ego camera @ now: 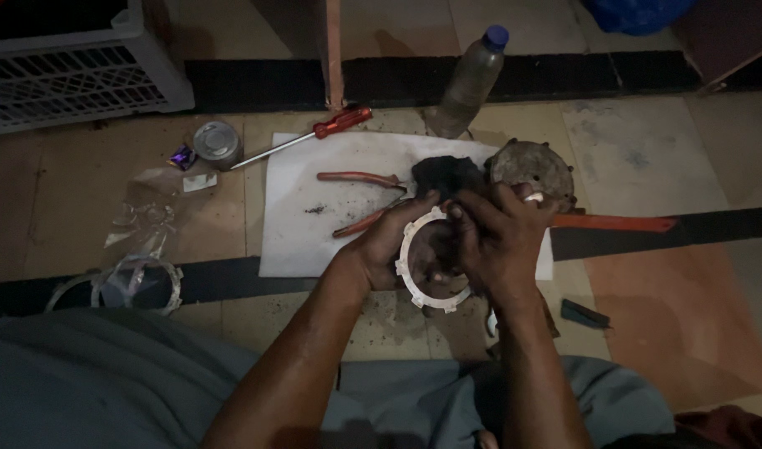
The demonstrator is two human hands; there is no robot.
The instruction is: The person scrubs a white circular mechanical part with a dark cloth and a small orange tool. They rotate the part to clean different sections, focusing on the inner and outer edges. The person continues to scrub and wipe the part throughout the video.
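Both hands, the left hand point(381, 249) and right hand point(497, 237), clasp a pale toothed ring point(426, 259) upright above the white sheet point(293, 237) on the floor, keeping grime off the tiles, pliers point(360, 199) within reach.

A pale toothed ring point(421, 274) is gripped at centre frame by the left hand point(387, 247) and right hand point(499, 237) above a white sheet point(302, 233).
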